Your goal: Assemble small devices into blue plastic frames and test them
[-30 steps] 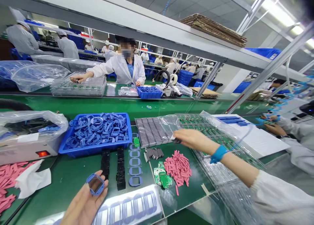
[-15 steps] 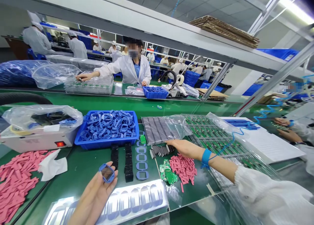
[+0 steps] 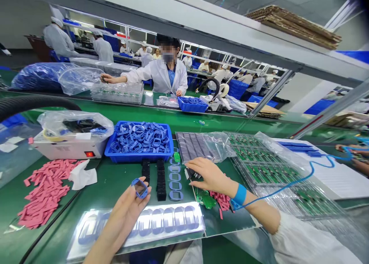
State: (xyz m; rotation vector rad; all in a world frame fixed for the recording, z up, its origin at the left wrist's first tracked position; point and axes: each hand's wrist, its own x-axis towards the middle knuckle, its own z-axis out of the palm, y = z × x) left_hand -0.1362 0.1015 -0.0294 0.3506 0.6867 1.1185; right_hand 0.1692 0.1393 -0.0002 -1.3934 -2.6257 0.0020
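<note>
My left hand (image 3: 128,202) is closed on a small blue plastic frame (image 3: 145,195) with a dark window in it, held up above the bench between thumb and fingers. Over a row of small dark strips with pale edges (image 3: 188,174), my right hand (image 3: 209,175) reaches with thumb and fingers apart; it wears a blue wrist strap (image 3: 239,195). Just below that hand are green circuit boards (image 3: 206,200) and a pile of pink strips (image 3: 221,199). Black pieces (image 3: 161,183) stand stacked between my hands, beside a column of blue frames (image 3: 175,185).
A blue bin (image 3: 138,156) of blue frames stands behind, with a white box (image 3: 69,146) to its left. More pink strips (image 3: 46,195) lie at left. A clear sheet with oval shapes (image 3: 170,233) lies in front. Trays of circuit boards (image 3: 265,173) fill the right. A co-worker (image 3: 170,77) sits opposite.
My right hand has moved nearer and turned, its thumb now apart from the fingers over the dark strips. My left hand still holds the blue frame. The camera view has shifted.
</note>
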